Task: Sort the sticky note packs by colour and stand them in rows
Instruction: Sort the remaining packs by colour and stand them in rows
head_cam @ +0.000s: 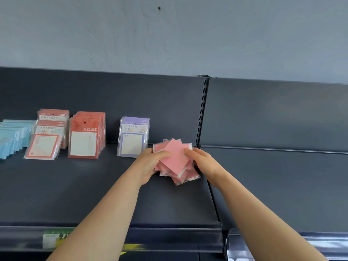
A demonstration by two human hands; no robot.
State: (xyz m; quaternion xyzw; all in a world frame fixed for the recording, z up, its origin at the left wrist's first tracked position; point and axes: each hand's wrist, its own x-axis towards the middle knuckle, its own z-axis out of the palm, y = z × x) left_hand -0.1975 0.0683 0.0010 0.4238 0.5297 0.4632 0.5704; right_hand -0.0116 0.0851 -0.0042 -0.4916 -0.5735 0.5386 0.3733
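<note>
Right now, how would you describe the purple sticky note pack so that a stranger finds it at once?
Follow the dark grey metal shelf toward its slotted upright post. Left of the untidy pile of pink packs there, a lilac plastic-wrapped pack stands by the back panel. Nothing else is purple: to its left stand red rows and pale blue rows.

Pink plastic-wrapped note packs; lilac pack at ten o'clock; red packs, pale blue packs farther; dark grey metal shelf.
</note>
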